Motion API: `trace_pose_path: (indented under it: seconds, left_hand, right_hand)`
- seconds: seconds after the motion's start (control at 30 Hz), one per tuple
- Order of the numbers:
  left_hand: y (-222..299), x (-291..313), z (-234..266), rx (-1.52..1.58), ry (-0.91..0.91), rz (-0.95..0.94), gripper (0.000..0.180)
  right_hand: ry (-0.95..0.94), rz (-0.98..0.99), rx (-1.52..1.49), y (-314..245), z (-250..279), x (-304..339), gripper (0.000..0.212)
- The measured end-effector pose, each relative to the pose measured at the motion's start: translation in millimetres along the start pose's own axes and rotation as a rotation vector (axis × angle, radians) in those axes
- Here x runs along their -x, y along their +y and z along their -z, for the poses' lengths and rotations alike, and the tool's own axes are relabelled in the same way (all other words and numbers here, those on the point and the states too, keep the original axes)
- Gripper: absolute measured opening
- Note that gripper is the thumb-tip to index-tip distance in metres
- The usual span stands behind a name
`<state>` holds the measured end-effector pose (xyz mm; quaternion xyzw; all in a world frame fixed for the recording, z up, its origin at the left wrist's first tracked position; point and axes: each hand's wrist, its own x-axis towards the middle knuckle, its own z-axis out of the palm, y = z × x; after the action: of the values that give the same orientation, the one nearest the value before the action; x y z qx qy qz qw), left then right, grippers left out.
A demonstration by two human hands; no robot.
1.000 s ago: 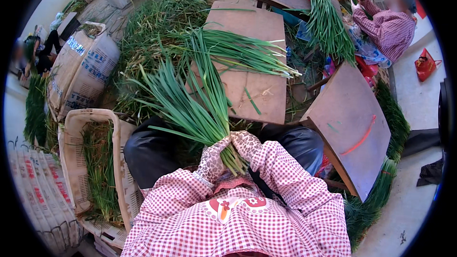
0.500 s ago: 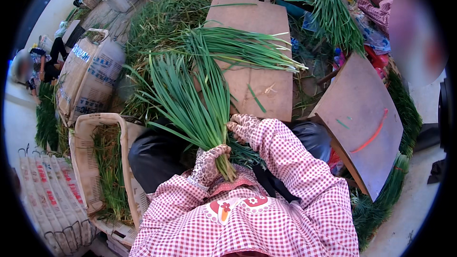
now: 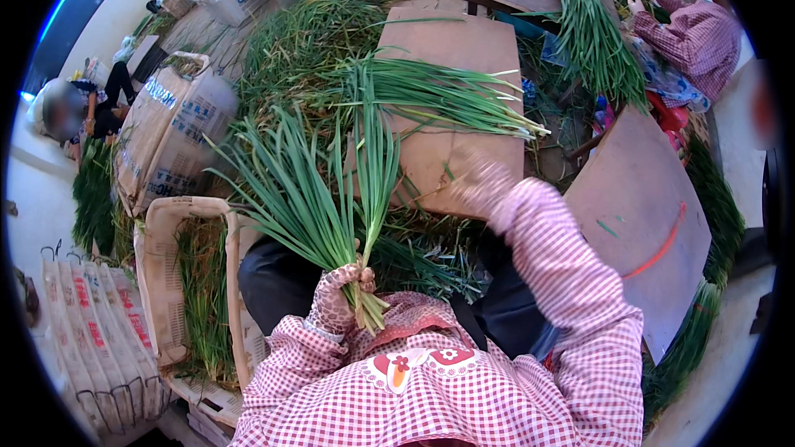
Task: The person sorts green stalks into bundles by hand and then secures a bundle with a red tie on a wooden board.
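Observation:
In a spotted glove, my left hand (image 3: 338, 291) is closed round the stalk ends of a bunch of garlic chives (image 3: 319, 207). The long flat leaves fan up and away, and the cut ends poke out below my fist. My right hand (image 3: 484, 186), in a matching glove, is smeared by motion over the near right part of a brown board (image 3: 447, 33); its fingers cannot be made out. Farther up that board lies a loose pile of garlic chives (image 3: 447, 95), pale ends toward the right.
Grass-like trimmings (image 3: 290, 50) heap up left of the board. A crate (image 3: 149, 281) with greens stands at my left, a bulging sack (image 3: 170, 141) beyond it. At right are a tilted board (image 3: 638, 215) with a red strip (image 3: 662, 244), another chive bunch (image 3: 592, 41), and a co-worker's checked sleeve (image 3: 691, 41).
My right hand has left the bunch and moved right and away, over the board. The bunch, still in my left hand, has spread into two parts. The whole view has shifted slightly.

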<state>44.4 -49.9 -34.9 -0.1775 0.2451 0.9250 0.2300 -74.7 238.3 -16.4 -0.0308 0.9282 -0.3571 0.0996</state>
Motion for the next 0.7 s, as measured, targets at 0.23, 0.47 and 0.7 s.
trace_pose_path:
  seconds: [0.23,0.47,0.7]
  left_hand:
    - [-7.4,5.5,-13.0,0.196,-0.187,0.116,0.054]
    - [14.1,5.0,-21.1,0.334,-0.422,0.022,0.048]
    - [-6.0,-31.9,-17.4,0.065,-0.041,-0.079,0.048]
  right_hand:
    - [-0.239,0.098,0.03,-44.4,-100.5,-9.7,0.027]
    - [-0.031,0.034,0.111,-16.6,-57.1,-42.1,0.027]
    - [0.215,-0.156,0.232,71.6,49.7,-20.4,0.027]
